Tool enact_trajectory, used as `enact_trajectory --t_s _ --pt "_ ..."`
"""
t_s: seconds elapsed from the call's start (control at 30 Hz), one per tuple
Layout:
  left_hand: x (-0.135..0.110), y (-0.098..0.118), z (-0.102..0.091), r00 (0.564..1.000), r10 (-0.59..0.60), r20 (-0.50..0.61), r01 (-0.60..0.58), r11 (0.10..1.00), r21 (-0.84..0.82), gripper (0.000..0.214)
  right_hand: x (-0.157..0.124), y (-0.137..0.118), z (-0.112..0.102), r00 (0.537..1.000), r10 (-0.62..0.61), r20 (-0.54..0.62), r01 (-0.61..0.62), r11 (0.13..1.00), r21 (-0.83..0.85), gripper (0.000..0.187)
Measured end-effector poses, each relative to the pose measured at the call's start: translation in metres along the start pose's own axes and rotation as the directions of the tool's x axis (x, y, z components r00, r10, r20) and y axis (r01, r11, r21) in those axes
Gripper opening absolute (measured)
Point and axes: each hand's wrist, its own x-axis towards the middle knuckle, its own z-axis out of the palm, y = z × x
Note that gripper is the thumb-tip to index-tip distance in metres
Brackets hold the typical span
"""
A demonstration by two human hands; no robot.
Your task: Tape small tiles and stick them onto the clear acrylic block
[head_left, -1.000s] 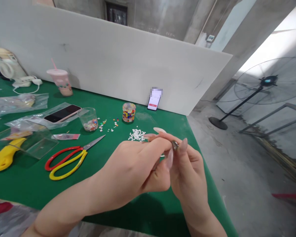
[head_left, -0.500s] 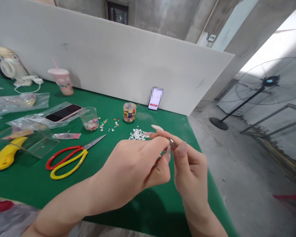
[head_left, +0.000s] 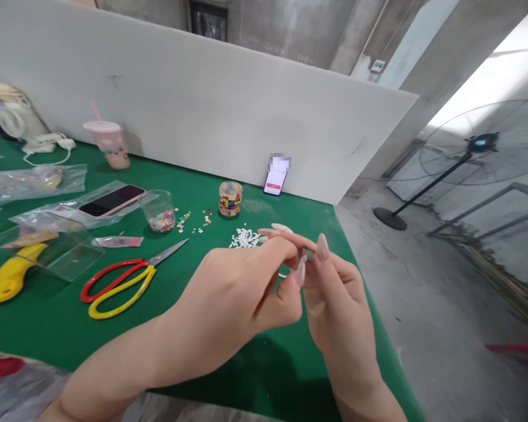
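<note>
Nearer the wearer than the jar (head_left: 231, 199) and to its right, the left hand (head_left: 242, 287) and right hand (head_left: 343, 299) meet over a small grey piece (head_left: 308, 254). Both are closed to a pinch, thumb and forefinger at the piece; whether the left's curled fingers hold anything more, I cannot tell. Done well, this likely wants the right hand as a steady anchor, the left making small, light moves with its nails from scraping, and both well above the chips (head_left: 245, 238) just in front of the jar.
</note>
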Motion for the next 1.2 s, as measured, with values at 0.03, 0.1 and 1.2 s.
enact_trajectory --t_s 0.03,0.1,1.2 --pt "-0.001 0.0 0.001 1.0 -0.001 0.001 0.001 1.0 -0.011 0.021 0.0 0.0 0.0 1.0 -0.001 -0.005 0.001 1.0 0.009 0.029" --pt "-0.002 -0.001 0.002 1.0 -0.004 -0.002 0.004 0.999 -0.037 0.018 -0.001 0.0 0.0 1.0 0.005 0.006 -0.005 1.0 0.025 0.029" --pt "0.004 0.0 -0.007 0.776 -0.178 0.605 0.63 0.158 -0.761 0.017 -0.002 -0.001 -0.018 0.794 -0.586 0.163 0.597 0.701 -0.389 0.017"
